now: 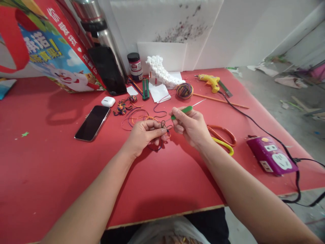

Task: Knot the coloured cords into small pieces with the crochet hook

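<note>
Two hands working close over the red counter (50, 169): left hand (146, 134) pinches the knotted multicoloured cord (162, 130), probably to steady it. Right hand (190, 125) has its grip closed pencil-style on the green-handled metal hook (185, 109), near end at the knot.

Red bench (50, 169) edged in pale wood. Behind, white wall (241, 30) with dark speckled stains. Right, littered grey concrete floor (279, 112).

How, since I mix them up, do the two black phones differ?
The flat phone lies screen-up beside the white earbud case; the leaning phone stands tilted against the steel flask. The leaning phone is farther back than the flat one. Both have dark, unlit screens.
</note>
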Demonstrator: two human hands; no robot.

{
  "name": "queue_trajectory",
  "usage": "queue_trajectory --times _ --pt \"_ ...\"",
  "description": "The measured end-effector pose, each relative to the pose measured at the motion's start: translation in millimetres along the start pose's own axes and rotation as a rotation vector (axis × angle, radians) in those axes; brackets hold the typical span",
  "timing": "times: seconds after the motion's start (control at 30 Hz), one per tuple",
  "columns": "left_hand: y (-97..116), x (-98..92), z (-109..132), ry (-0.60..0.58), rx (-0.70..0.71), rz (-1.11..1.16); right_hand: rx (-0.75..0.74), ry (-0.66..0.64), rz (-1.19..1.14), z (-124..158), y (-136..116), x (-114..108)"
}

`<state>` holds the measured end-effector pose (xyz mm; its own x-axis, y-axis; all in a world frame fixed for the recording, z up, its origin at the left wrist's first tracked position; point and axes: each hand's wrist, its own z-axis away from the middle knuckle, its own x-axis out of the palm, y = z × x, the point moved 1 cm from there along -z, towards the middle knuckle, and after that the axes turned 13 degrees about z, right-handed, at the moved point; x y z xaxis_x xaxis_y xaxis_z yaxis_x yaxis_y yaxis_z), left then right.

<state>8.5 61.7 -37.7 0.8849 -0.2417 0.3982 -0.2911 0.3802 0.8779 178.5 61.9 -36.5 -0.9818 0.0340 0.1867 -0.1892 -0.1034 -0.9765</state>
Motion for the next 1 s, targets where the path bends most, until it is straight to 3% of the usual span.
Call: queue_trajectory --times 0.47,0.6,0.7,0.9,1.0 --pt "2 -7.3 -3 0.036 0.006 -0.043 -0.083 0.071 0.079 -3 0 -3" --pt "1 -10.5 -4 0.063 0.034 -0.03 -0.097 0.176 0.182 -3 -3 -8" --pt "1 -12.3 -7 0.096 0.062 0.026 -0.032 0.127 0.479 -3 -9 -16" --pt "10 -7.3 -8 0.124 0.055 0.142 0.213 -0.109 1.438 6 -24 -23" --pt "14 -3.6 -1 0.099 0.046 0.141 0.155 -0.15 1.637 17 -35 -18"
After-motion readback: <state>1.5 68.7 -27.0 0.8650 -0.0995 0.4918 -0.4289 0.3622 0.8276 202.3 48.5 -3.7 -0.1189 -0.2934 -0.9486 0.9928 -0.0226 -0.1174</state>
